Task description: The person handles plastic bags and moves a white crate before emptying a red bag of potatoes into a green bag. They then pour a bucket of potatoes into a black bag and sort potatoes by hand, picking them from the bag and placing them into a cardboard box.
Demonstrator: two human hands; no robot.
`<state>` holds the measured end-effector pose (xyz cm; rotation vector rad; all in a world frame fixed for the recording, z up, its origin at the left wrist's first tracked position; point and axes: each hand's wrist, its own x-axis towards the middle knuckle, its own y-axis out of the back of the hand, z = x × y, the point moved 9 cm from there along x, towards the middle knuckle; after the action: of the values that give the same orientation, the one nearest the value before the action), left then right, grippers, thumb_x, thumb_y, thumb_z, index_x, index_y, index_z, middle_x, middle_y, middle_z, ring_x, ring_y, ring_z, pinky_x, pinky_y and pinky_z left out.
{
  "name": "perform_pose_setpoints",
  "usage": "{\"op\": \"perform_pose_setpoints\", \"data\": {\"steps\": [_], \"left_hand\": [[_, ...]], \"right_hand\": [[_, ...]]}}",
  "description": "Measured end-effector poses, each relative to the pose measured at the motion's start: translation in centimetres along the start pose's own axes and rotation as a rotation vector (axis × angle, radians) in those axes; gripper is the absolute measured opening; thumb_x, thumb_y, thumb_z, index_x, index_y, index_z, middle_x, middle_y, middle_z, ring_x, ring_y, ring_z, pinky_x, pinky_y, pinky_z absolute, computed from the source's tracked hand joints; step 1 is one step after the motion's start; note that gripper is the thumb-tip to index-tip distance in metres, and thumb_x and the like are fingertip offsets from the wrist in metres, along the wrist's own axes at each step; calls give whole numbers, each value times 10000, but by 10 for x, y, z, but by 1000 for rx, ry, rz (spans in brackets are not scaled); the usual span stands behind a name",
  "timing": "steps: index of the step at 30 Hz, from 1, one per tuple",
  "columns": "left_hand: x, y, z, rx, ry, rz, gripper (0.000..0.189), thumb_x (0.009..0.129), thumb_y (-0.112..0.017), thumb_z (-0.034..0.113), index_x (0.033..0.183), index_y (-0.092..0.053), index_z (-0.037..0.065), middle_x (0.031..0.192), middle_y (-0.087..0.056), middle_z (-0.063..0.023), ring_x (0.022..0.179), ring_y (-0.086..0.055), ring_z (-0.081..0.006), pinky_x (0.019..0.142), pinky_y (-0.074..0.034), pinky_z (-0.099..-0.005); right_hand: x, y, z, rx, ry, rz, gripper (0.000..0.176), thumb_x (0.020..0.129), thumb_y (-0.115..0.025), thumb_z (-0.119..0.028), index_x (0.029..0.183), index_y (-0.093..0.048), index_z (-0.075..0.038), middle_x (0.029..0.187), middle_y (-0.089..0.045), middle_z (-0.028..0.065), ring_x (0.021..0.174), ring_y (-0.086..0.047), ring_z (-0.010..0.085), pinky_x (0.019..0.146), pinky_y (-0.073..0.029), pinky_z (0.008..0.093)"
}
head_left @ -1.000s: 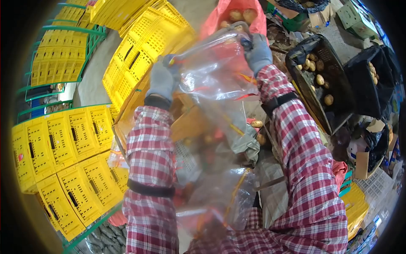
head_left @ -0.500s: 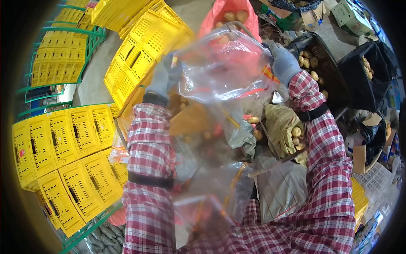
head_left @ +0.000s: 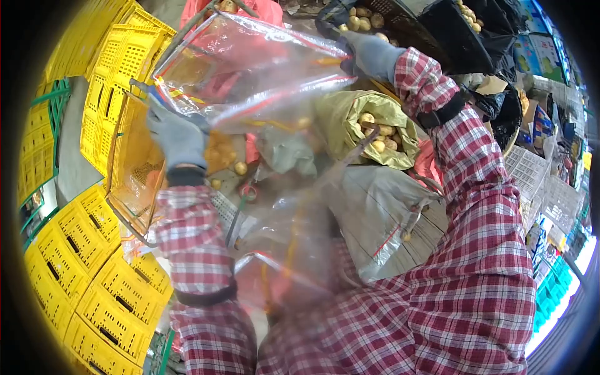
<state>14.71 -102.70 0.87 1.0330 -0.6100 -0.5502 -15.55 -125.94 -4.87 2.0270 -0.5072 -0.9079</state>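
A clear plastic bag (head_left: 275, 81) with red and orange stripes is stretched wide between my two gloved hands, its mouth spread apart. My left hand (head_left: 178, 134), in a grey-blue glove, is closed on the bag's left edge beside a thin metal frame (head_left: 167, 59). On the opposite edge, my right hand (head_left: 377, 57) grips the plastic, its fingertips partly hidden. Below the right hand stands an olive sack (head_left: 331, 119) with its top folded down around potatoes (head_left: 381, 140). A filled grey bag (head_left: 375, 206) lies nearer my body.
Yellow crates (head_left: 112, 300) are stacked along the left. A pink bag (head_left: 262, 11) holding potatoes is at the top. Black-lined containers (head_left: 453, 34) with potatoes stand at the upper right. A few loose potatoes (head_left: 240, 167) lie on the floor, near a red-handled tool (head_left: 249, 192).
My view has swung to the right, so the crates and sacks appear farther left. Both hands still hold the bag, which is now pulled wider across the metal frame.
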Motion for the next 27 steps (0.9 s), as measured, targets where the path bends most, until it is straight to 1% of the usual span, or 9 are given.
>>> {"op": "perform_pose_setpoints", "data": {"steps": [2,4,8,11,14,16,18,23,27], "left_hand": [[-33,7,13,100,99,-113,1025,697,-780,140,1482,-130,27,1455,-229,-243,1315,-277,-367,1112,-212,-466],[-62,-10,-19,-297,197,-30,947,743,-752,202,1475,-176,34,1443,-283,-215,1294,-326,-349,1085,-270,-451],[-158,-100,-37,-1685,1129,-391,464,843,-663,246,1239,-431,173,1005,-541,-40,867,-572,-229,708,-517,-368],[-198,-71,16,-1339,1120,-643,443,853,-624,395,1198,-450,180,971,-557,-38,830,-580,-219,679,-518,-386],[-209,-67,26,-1146,680,-961,562,816,-617,528,1208,-443,165,997,-557,-66,876,-590,-260,692,-530,-456],[-226,-61,27,-1146,637,-1106,633,800,-614,587,1217,-435,146,1006,-554,-91,902,-598,-303,717,-535,-506],[-234,-36,44,-1301,1014,-1170,685,796,-611,615,1233,-423,123,1013,-548,-121,915,-604,-356,748,-535,-555],[-249,-50,45,-1355,953,-1308,799,773,-606,669,1250,-383,68,1074,-548,-195,913,-622,-454,781,-521,-607],[-263,-63,34,-1445,1177,-1177,769,817,-599,607,1251,-373,14,1094,-576,-247,896,-629,-456,782,-529,-589]], "right_hand": [[-21,1,-22,160,26,-50,470,803,-763,-187,1190,-530,-57,962,-648,146,858,-626,240,744,-490,361],[-39,-9,-30,255,-61,-174,476,816,-748,-200,1210,-524,-55,983,-646,150,901,-616,250,805,-478,366],[-50,-25,-42,342,-93,-204,501,820,-740,-205,1229,-504,-40,1029,-643,127,902,-600,243,830,-468,357],[-65,-42,-32,541,-161,-195,558,826,-737,-214,1275,-466,-23,1075,-628,114,927,-582,224,851,-459,349],[-89,-51,-35,680,-287,-305,629,845,-726,-260,1331,-419,-3,1107,-607,114,992,-551,206,883,-436,332],[-94,-56,-33,617,-282,-218,671,838,-739,-313,1345,-412,-21,1111,-592,119,993,-543,199,839,-444,337],[-91,-60,-32,544,-310,-208,706,830,-746,-337,1364,-392,-40,1129,-584,125,1005,-537,203,811,-451,339],[-105,-60,-28,283,-460,-381,743,833,-571,-614,1345,-389,-108,1072,-574,120,825,-609,205,689,-498,340],[-121,-57,-46,364,-539,-471,700,843,-517,-662,1268,-451,-110,969,-559,93,710,-622,182,585,-498,308]]}}
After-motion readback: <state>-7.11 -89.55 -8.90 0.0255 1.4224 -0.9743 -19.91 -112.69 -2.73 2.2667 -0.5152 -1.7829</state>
